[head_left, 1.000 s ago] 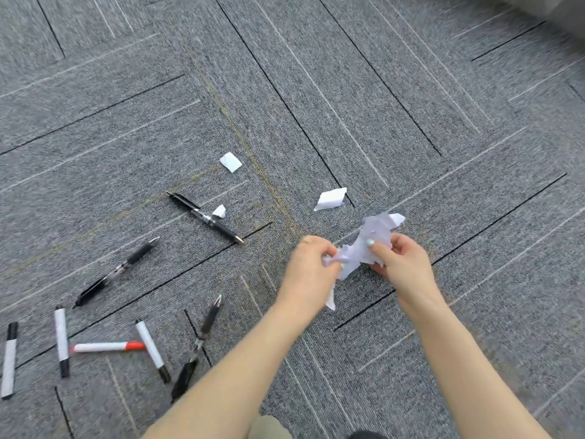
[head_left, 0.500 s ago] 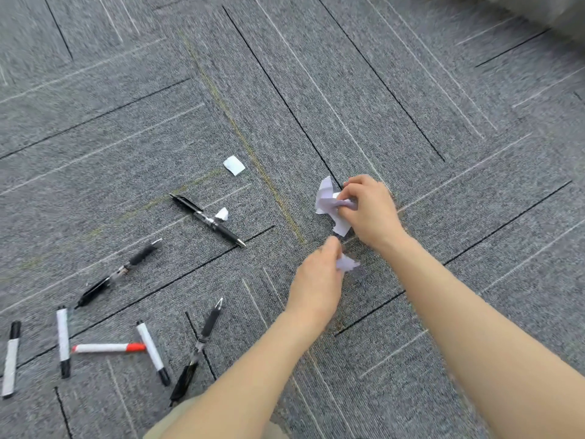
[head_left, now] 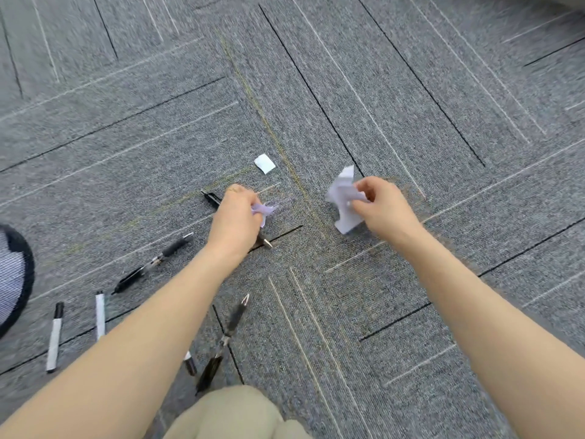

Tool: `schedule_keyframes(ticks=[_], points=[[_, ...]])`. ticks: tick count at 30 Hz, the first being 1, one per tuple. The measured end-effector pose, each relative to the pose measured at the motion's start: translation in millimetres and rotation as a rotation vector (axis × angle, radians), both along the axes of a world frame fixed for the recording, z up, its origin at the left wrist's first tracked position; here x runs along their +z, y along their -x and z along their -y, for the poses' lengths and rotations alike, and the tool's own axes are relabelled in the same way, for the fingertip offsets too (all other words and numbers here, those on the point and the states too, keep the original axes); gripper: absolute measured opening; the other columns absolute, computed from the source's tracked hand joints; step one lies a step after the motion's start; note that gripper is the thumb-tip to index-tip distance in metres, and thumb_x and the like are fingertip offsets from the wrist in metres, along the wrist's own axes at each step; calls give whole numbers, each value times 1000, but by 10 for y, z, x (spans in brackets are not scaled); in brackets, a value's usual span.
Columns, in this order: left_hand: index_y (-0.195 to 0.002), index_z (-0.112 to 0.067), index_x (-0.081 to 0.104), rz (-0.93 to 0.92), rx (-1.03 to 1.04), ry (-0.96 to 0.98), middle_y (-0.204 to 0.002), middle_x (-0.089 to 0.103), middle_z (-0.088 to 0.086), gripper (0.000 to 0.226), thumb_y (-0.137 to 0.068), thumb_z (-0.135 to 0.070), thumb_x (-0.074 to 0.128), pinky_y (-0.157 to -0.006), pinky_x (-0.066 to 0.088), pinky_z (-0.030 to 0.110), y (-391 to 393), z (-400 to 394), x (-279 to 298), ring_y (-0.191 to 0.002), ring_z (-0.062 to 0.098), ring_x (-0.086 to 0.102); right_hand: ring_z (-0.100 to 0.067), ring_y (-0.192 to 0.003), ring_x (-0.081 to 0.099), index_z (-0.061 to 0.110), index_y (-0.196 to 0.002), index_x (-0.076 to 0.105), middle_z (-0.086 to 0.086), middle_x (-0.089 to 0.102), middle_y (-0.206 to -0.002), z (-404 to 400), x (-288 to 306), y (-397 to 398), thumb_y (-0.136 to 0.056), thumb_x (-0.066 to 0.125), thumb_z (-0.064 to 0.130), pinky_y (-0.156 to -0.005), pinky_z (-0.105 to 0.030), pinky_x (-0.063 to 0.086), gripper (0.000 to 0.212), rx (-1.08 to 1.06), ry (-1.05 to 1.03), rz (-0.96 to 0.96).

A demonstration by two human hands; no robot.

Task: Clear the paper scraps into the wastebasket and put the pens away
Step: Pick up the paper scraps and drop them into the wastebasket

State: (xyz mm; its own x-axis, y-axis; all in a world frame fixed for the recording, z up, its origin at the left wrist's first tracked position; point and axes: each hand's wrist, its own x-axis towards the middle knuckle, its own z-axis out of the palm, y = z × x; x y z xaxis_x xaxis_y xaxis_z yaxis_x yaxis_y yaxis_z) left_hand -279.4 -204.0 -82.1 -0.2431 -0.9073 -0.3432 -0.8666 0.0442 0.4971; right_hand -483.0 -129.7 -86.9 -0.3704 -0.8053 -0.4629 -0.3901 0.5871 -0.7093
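White crumpled paper scraps (head_left: pixel 345 201) sit bunched in my right hand (head_left: pixel 381 205), fingers curled round them; a smaller torn wad of paper (head_left: pixel 263 210) is pinched in my left hand (head_left: pixel 235 215). Both bundles are feather-light and soft, so I judge a loose squeeze is enough, though small bits could slip out between my fingers if I open them at all. One flat white paper square (head_left: pixel 264 163) lies on the grey carpet (head_left: pixel 411 90) at about twelve o'clock from my left hand, well apart from it; flat on pile, it will want a fingertip pinch at an edge. Partly under my left hand lies a black pen (head_left: pixel 211 198); another black gel pen (head_left: pixel 155 261) sits at eight o'clock, and white markers with black caps (head_left: pixel 55 337) lie further along that way. These are stiff and smooth, best taken mid-barrel. At nine o'clock, at the frame edge, shows the black mesh wastebasket (head_left: pixel 22 270).
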Motion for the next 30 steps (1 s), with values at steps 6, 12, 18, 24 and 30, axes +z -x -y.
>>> schedule_keyframes(ticks=[6, 12, 18, 24, 30], points=[[-82, -2, 56, 36, -60, 80, -92, 46, 6, 11, -90, -3, 48, -65, 36, 32, 4, -81, -86, -71, 23, 46, -11, -74, 58, 14, -92, 63, 0, 66, -87, 673, 104, -459, -86, 63, 13, -63, -25, 48, 6, -147, 115, 282], [-78, -11, 45, 25, -5, 33, -87, 45, 7, 15, -88, 0, 40, -64, 30, 32, -59, -74, -85, -76, 25, 42, -22, -70, 49, 22, -63, 59, 1, 56, -68, 1077, -185, -952, -84, 57, 15, -52, -25, 35, 22, 49, 118, -4], [-79, -10, 47, 32, 9, -14, -90, 48, 9, 12, -87, -2, 41, -71, 40, 38, -66, -45, -94, -84, 31, 50, -26, -108, 48, 17, -103, 63, -4, 56, -117, 1063, -302, -1089, -91, 52, 18, -87, -35, 36, 16, 244, 226, -487], [-86, -4, 52, 0, 21, -45, -99, 53, 14, 12, -86, 0, 41, -78, 45, 42, -51, -44, -72, -90, 34, 53, -30, -103, 49, 14, -103, 57, -7, 55, -113, 1066, -341, -1143, -94, 47, 13, -83, -37, 37, 14, 251, 238, -519], [-74, -12, 43, 2, -13, -88, -89, 46, 7, 17, -85, 0, 41, -67, 32, 32, -55, -9, -29, -81, 25, 44, -29, -110, 48, 13, -101, 58, -6, 53, -125, 1028, -322, -1124, -92, 48, 9, -90, -39, 36, 15, 277, 278, -523]])
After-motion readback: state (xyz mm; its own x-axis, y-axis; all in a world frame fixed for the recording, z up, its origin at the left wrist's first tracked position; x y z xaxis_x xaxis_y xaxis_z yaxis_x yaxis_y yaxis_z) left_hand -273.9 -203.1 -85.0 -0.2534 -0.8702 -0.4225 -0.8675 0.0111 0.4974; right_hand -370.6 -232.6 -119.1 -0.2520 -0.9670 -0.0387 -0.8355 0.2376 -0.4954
